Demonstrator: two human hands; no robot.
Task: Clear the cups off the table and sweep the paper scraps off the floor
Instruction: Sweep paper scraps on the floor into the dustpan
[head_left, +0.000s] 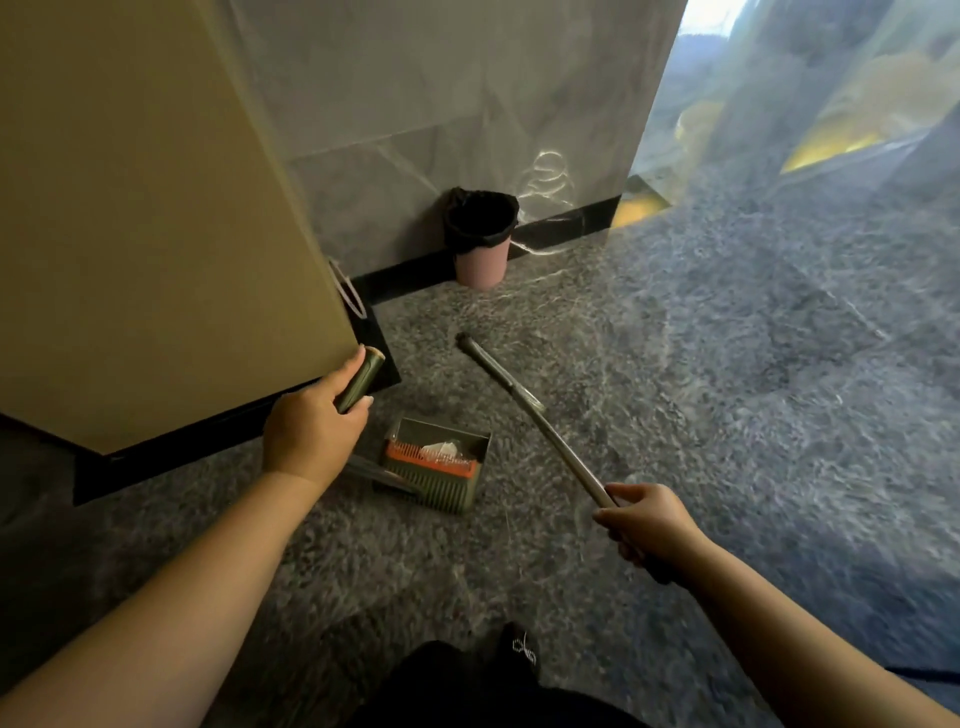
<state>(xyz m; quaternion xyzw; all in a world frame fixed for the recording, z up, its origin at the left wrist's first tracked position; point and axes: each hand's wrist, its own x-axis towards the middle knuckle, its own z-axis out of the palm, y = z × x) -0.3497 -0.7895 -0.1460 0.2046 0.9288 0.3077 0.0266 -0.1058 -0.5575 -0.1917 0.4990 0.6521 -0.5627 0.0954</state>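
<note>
Head view: left hand (311, 426) curled round dustpan handle (360, 379), right hand (649, 525) clamped on broom pole (524, 410). Paper scrap (441, 448) sits in dustpan (441, 467) on the carpet. Risk: pan tips en route to bin (480, 234), scrap drops back out.

One dustpan (439, 464); one bin (480, 236); two hands (310, 426); one paper scrap (440, 448)
</note>
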